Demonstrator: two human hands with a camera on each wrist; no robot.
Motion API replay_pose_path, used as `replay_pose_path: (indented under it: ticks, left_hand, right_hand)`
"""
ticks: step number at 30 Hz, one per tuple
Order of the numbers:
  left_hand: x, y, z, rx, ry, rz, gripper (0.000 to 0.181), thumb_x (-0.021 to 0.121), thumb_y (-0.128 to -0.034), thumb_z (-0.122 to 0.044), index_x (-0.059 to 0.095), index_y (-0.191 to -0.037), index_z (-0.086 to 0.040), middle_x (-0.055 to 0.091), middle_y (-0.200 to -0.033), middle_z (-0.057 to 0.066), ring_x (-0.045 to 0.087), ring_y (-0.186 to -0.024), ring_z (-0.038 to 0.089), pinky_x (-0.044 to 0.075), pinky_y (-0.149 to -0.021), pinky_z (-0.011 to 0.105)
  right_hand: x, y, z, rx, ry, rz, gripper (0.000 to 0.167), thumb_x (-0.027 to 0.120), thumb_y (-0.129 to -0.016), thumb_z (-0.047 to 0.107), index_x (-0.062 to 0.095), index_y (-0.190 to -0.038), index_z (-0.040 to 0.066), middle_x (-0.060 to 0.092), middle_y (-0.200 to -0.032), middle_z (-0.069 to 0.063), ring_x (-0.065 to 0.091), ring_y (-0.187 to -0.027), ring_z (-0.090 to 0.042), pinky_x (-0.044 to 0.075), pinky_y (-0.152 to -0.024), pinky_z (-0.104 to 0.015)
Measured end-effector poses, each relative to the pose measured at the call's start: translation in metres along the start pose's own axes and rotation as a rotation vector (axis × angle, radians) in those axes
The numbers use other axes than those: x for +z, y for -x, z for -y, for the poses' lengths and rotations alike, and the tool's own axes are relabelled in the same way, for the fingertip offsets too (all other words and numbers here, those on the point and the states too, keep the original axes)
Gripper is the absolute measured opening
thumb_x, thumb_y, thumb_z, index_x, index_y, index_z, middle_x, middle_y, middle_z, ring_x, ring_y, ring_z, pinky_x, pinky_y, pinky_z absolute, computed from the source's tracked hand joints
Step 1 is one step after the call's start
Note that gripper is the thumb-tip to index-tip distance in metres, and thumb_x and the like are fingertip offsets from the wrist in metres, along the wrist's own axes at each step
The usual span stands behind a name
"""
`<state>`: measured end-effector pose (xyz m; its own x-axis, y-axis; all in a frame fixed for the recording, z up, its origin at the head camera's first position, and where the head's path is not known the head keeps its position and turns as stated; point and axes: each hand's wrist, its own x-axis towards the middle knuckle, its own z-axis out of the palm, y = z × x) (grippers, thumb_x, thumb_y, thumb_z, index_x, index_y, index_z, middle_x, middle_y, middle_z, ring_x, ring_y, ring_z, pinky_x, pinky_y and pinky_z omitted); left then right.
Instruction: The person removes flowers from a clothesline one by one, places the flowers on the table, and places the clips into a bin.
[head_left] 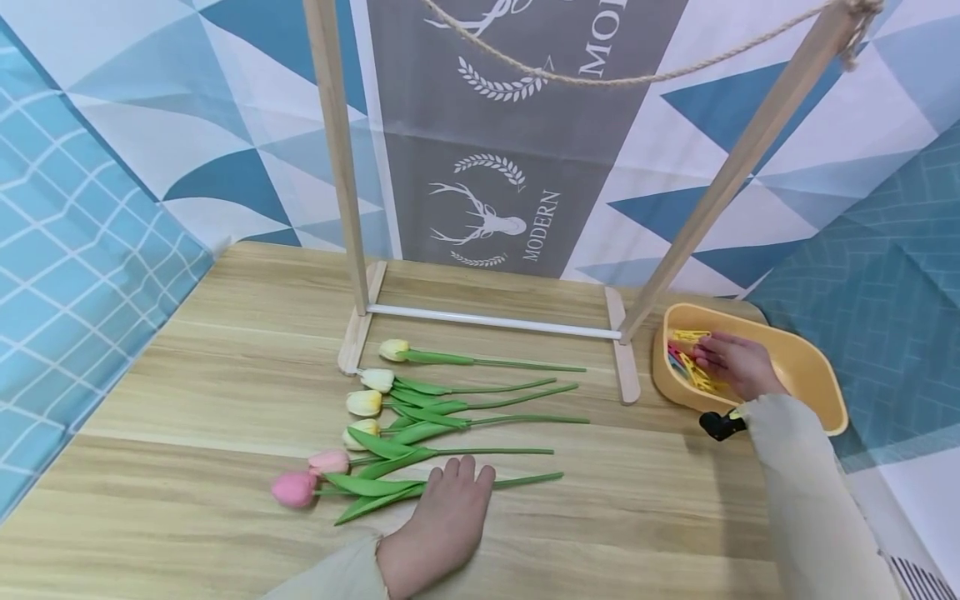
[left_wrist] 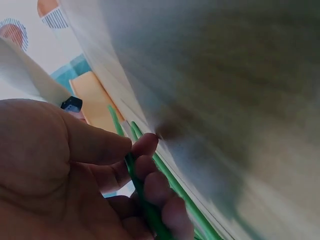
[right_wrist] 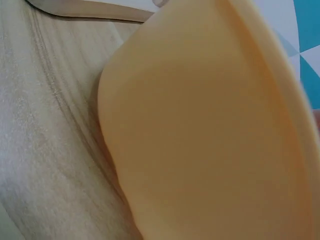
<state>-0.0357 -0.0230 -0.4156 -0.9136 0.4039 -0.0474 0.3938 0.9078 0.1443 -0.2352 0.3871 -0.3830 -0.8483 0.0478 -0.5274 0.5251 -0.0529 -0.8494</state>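
Note:
My left hand (head_left: 450, 521) is at the front of the row of artificial tulips, over the leaves and stem of a dark pink tulip (head_left: 294, 489). Thumb and fingers pinch the green stem (left_wrist: 150, 212) in the left wrist view. Just behind lie a light pink tulip (head_left: 330, 462) and several pale yellow tulips (head_left: 364, 403), stems pointing right. Inside the yellow bin (head_left: 813, 379), my right hand (head_left: 738, 364) reaches among yellow, pink and blue clothespins (head_left: 697, 377). Its fingertips are at the yellow ones; whether they grip one cannot be told. The bin's outer wall hides them in the right wrist view.
Behind the tulips stands a wooden frame with two posts (head_left: 341, 158), flat feet (head_left: 627, 358) and a white crossbar (head_left: 487, 318) low between them. A rope (head_left: 600, 82) sags across its top. Patterned cloth (head_left: 487, 208) covers the wall behind the wooden table (head_left: 187, 400).

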Motion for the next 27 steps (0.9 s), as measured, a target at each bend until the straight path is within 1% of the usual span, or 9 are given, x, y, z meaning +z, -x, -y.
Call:
replay_pose_path:
  ticks: [2, 4, 9, 12, 16, 19, 23, 27]
  left_hand:
    - [0.0, 0.0, 0.0, 0.007, -0.003, 0.007, 0.023, 0.06, -0.0763, -0.003, 0.052, -0.097, -0.01, 0.046, -0.087, 0.007, 0.046, -0.08, 0.022, 0.035, -0.065, 0.034]
    - [-0.001, 0.0, 0.0, 0.018, -0.014, 0.018, 0.024, 0.061, -0.0767, -0.004, 0.052, -0.098, -0.01, 0.047, -0.088, 0.007, 0.046, -0.08, 0.022, 0.035, -0.065, 0.034]
    - [-0.003, -0.001, 0.0, 0.041, -0.036, 0.052, 0.024, 0.063, -0.0783, -0.006, 0.053, -0.099, -0.011, 0.047, -0.09, 0.006, 0.046, -0.082, 0.021, 0.036, -0.066, 0.035]
    - [-0.004, -0.001, 0.001, 0.048, -0.048, 0.062, 0.026, 0.064, -0.0767, -0.006, 0.053, -0.099, -0.012, 0.047, -0.09, 0.005, 0.046, -0.082, 0.02, 0.036, -0.067, 0.034]
    - [-0.005, 0.0, 0.001, 0.062, -0.072, 0.047, 0.028, 0.067, -0.0727, -0.005, 0.053, -0.096, -0.012, 0.046, -0.088, 0.004, 0.044, -0.079, 0.018, 0.034, -0.064, 0.031]
    - [-0.005, 0.001, 0.001, 0.067, -0.081, 0.033, 0.029, 0.068, -0.0712, -0.005, 0.052, -0.094, -0.012, 0.046, -0.087, 0.003, 0.043, -0.078, 0.018, 0.032, -0.062, 0.029]
    - [-0.006, 0.001, 0.001, 0.067, -0.079, 0.033, 0.028, 0.069, -0.0717, -0.006, 0.052, -0.094, -0.012, 0.045, -0.086, 0.003, 0.043, -0.077, 0.017, 0.032, -0.062, 0.029]
    - [-0.007, 0.001, 0.001, 0.063, -0.075, 0.04, 0.027, 0.068, -0.073, -0.006, 0.052, -0.094, -0.012, 0.045, -0.086, 0.003, 0.044, -0.077, 0.018, 0.034, -0.062, 0.03]
  right_hand:
    - [0.002, -0.002, 0.0, 0.001, 0.028, -0.007, 0.074, 0.059, -0.091, 0.019, 0.015, -0.148, 0.004, 0.067, -0.078, 0.009, 0.066, -0.076, -0.005, 0.054, -0.073, -0.019]
    - [0.003, -0.004, 0.0, 0.009, 0.053, -0.018, 0.077, 0.059, -0.091, 0.02, 0.01, -0.149, 0.002, 0.067, -0.077, 0.009, 0.065, -0.075, -0.004, 0.054, -0.073, -0.019]
    - [0.003, -0.007, -0.001, 0.045, 0.11, -0.06, 0.074, 0.058, -0.092, 0.022, 0.015, -0.149, 0.005, 0.064, -0.075, 0.011, 0.061, -0.073, -0.003, 0.052, -0.071, -0.016]
    - [0.003, -0.01, -0.002, 0.059, 0.164, -0.084, 0.072, 0.057, -0.093, 0.023, 0.016, -0.149, 0.005, 0.062, -0.073, 0.012, 0.057, -0.07, -0.003, 0.05, -0.068, -0.015]
    - [0.002, -0.013, -0.005, 0.054, 0.268, -0.107, 0.07, 0.055, -0.094, 0.026, 0.018, -0.149, 0.004, 0.059, -0.072, 0.015, 0.054, -0.069, -0.002, 0.048, -0.066, -0.015]
    - [0.001, -0.015, -0.005, 0.035, 0.355, -0.112, 0.069, 0.054, -0.094, 0.029, 0.02, -0.148, 0.003, 0.056, -0.072, 0.017, 0.053, -0.067, -0.003, 0.048, -0.065, -0.016]
    - [0.002, -0.016, -0.004, 0.018, 0.463, -0.118, 0.067, 0.054, -0.094, 0.031, 0.024, -0.146, 0.001, 0.055, -0.07, 0.017, 0.051, -0.062, -0.005, 0.046, -0.061, -0.018]
    - [0.004, -0.015, -0.003, 0.025, 0.541, -0.127, 0.064, 0.052, -0.095, 0.033, 0.027, -0.145, 0.0, 0.055, -0.066, 0.015, 0.05, -0.059, -0.005, 0.044, -0.057, -0.02]
